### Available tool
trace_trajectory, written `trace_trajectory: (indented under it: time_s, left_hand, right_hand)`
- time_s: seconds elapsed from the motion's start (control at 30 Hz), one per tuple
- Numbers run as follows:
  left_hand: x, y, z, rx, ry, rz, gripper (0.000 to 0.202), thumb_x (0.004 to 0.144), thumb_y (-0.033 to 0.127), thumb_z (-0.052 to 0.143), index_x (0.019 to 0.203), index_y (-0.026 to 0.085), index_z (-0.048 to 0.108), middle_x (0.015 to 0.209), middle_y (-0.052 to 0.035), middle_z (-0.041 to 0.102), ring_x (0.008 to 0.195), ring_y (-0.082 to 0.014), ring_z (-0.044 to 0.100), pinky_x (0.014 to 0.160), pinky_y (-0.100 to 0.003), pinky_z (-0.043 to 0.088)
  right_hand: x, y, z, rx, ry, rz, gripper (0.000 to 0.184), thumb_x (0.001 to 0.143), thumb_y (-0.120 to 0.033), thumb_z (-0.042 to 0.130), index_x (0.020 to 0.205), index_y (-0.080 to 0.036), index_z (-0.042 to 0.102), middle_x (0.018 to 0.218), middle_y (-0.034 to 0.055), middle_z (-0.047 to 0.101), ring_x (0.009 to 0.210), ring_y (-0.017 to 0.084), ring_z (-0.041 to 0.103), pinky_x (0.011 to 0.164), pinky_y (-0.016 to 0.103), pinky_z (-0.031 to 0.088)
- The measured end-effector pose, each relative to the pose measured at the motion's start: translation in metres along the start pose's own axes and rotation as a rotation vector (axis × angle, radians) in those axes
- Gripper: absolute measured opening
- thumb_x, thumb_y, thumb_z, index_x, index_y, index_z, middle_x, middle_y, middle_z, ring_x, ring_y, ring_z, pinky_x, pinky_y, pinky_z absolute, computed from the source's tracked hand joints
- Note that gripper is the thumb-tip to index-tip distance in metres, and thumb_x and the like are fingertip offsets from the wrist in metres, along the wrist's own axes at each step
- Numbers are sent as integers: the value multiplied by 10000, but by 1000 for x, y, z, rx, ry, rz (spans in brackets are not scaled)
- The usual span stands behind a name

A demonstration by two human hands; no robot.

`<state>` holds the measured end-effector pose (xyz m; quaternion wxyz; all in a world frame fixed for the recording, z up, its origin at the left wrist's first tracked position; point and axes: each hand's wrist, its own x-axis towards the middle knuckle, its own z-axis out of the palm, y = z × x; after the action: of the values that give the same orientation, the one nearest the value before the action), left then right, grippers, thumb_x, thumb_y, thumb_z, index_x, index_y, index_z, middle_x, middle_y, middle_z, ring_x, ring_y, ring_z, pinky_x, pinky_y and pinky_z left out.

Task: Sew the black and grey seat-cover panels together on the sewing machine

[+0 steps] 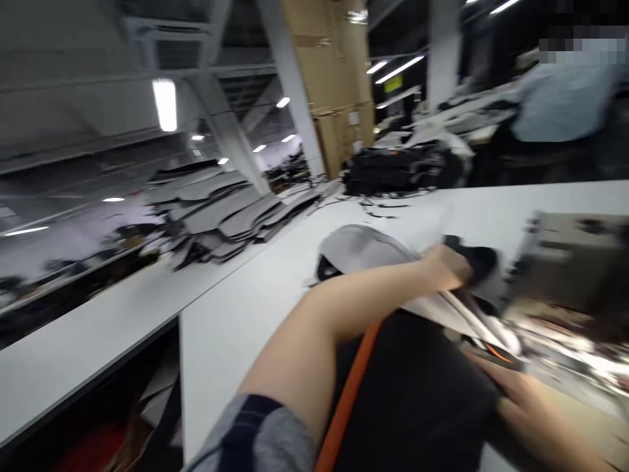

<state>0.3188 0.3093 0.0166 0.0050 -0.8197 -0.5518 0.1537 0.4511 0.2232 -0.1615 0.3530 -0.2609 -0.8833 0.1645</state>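
Note:
My left hand (pixel 446 267) reaches across and is closed at the edge of a sewn workpiece of grey and black fabric; its fingers are partly hidden and blurred. The workpiece's grey panel (pixel 368 249) bulges up on the white table. Its large black panel (pixel 417 393), with an orange strip (pixel 354 400) along one side, hangs towards me. My right hand (pixel 521 396) grips the black panel's right edge, close beside the sewing machine (pixel 574 262). Motion smears the right fingers and the area under the machine head.
Stacked grey cut panels (pixel 211 203) lie on the table's left part. A black bundle (pixel 403 170) sits at the back, before a tall cardboard sheet (pixel 329 78). A person in a light blue top (pixel 565 98) is at the far right. The white tabletop (pixel 236 341) has a seam and front edge at left.

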Motion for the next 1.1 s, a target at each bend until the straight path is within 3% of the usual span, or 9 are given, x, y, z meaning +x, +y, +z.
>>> trace_trajectory:
  time_s: [0.13, 0.23, 0.3, 0.4, 0.63, 0.73, 0.83, 0.97, 1.1]
  left_hand:
    - [-14, -1, 14, 86, 190, 168, 242, 892, 61, 419, 978, 71, 646, 1079, -158, 585, 1030, -275, 552, 802, -366, 407]
    - [-40, 2, 39, 85, 272, 363, 351, 914, 301, 460, 1203, 111, 519, 1156, -153, 548, 1052, -280, 517, 870, -385, 389]
    - [-57, 1, 53, 105, 301, 464, 654, 824, 484, 561, 1325, 100, 389, 1287, -175, 464, 1120, -304, 465, 945, -408, 345]
    - [-65, -7, 64, 196, 318, 436, 788, 773, 405, 623, 1409, 121, 253, 1397, -182, 343, 1176, -323, 418, 962, -416, 321]
    - [-58, -2, 57, 388, 374, 554, 373, 921, 115, 316, 1268, 102, 452, 888, -99, 616, 784, -212, 575, 641, -318, 406]
    - [-72, 30, 63, 323, 300, 632, 278, 938, 142, 322, 1056, 111, 572, 732, -70, 601, 672, -182, 573, 540, -286, 379]
    - [-74, 54, 71, 115, 120, 497, 188, 908, 211, 424, 884, 168, 606, 730, -44, 621, 660, -168, 589, 527, -264, 388]
    - [-58, 56, 68, -66, -113, 352, 157, 859, 303, 494, 969, 275, 602, 849, 24, 667, 722, -170, 619, 554, -244, 417]
    - [-51, 53, 65, 161, -155, 412, 235, 803, 216, 524, 1029, 214, 589, 786, -21, 646, 699, -214, 602, 539, -283, 421]
  right_hand:
    - [-8, -31, -29, 158, -214, 105, 567, 753, -106, 397, 1296, -205, 524, 1301, 79, 534, 1204, 227, 497, 972, 407, 457]
    - [-6, -41, -32, 28, -287, 41, 700, 662, -34, 384, 1344, -174, 459, 1337, 80, 499, 1265, 203, 427, 1071, 455, 339]
    - [-8, -44, -24, -127, -248, -30, 668, 669, -35, 397, 1326, -121, 472, 1319, 110, 516, 1242, 224, 456, 1050, 448, 373]
    - [-14, -50, -4, -475, -76, -94, 495, 745, -52, 437, 1228, -6, 534, 1196, 228, 584, 1101, 299, 572, 921, 453, 484]
    - [-17, -64, 12, -806, 54, -105, 392, 746, -88, 485, 1084, 77, 595, 1014, 326, 624, 902, 367, 646, 768, 480, 536]
    - [-15, -65, 11, -820, 55, -108, 337, 699, -51, 471, 965, 35, 659, 911, 282, 664, 807, 348, 661, 718, 473, 543]
    - [-13, -64, 5, -822, 25, -113, 259, 656, -26, 460, 771, -47, 691, 718, 206, 677, 636, 305, 644, 619, 454, 541]
    - [-15, -57, -10, -810, 21, -215, 289, 698, -43, 435, 858, -22, 675, 802, 218, 681, 724, 301, 654, 687, 440, 539]
    - [-22, -53, -12, -827, 51, -232, 338, 743, -49, 409, 992, 38, 621, 897, 260, 667, 812, 295, 658, 756, 431, 526]
